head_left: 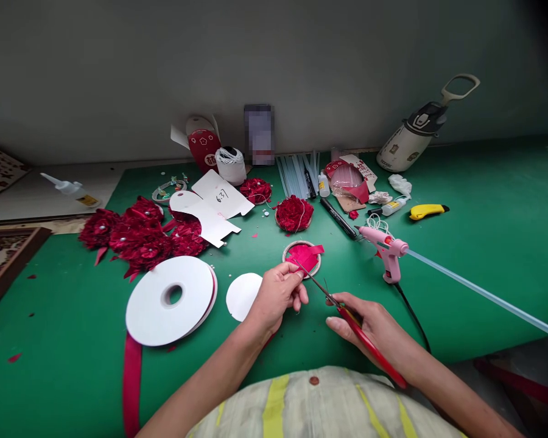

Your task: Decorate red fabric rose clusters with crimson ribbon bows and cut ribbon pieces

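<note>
My right hand (369,322) grips red-handled scissors (365,344), their blades parted and pointing up-left. The thumb and fingers of my left hand (281,291) are pinched together beside the blade tips. A sliver of red ribbon (269,340) shows under that hand; most of it is hidden. Just beyond the fingertips lies a round ring (318,267) with red ribbon pieces (304,252) in it. A white paper disc (242,295) is partly covered by my left wrist. Left of it rests a large white ribbon spool (153,304), its red tail (132,383) running toward me.
Red fabric flowers (141,237) and white card cutouts (205,213) lie at left. A pink glue gun (388,249) with a long glue stick stands at right, near a black marker (338,219) and yellow cutter (427,212). Behind are a phone (259,134) and bottle (406,143).
</note>
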The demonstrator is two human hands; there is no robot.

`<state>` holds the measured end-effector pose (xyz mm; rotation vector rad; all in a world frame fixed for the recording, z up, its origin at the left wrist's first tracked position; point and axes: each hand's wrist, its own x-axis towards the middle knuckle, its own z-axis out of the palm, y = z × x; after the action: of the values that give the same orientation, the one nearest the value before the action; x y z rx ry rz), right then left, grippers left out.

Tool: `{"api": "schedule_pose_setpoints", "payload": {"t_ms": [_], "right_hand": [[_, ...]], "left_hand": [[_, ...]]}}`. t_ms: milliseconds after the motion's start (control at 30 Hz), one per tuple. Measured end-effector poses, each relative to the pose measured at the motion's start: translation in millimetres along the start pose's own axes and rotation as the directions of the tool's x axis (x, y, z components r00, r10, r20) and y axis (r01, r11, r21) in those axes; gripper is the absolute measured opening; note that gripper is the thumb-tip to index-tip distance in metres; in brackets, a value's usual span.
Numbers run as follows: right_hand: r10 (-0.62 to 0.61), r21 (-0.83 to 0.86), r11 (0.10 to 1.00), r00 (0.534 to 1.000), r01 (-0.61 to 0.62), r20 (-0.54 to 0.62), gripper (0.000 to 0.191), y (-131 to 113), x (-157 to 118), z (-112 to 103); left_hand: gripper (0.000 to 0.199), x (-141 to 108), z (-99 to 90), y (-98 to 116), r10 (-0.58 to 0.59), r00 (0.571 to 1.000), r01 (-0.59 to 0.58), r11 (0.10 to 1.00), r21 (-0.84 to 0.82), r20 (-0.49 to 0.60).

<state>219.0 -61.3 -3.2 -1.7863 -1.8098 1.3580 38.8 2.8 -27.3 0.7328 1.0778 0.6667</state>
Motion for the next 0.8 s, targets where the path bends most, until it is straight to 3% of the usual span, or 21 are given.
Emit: {"api": "schedule_pose_setpoints", "payload": {"t_ms": [800], "right_hand": [[-0.087,-0.107,0.991,0.991,0.076,-0.103,0.038,16.6,14.9,8.3]], "left_hand": [[0.022,7.3,-2.5,1.0,-0.008,1.0,0.008,1.0,0.023,-0.013]]}}
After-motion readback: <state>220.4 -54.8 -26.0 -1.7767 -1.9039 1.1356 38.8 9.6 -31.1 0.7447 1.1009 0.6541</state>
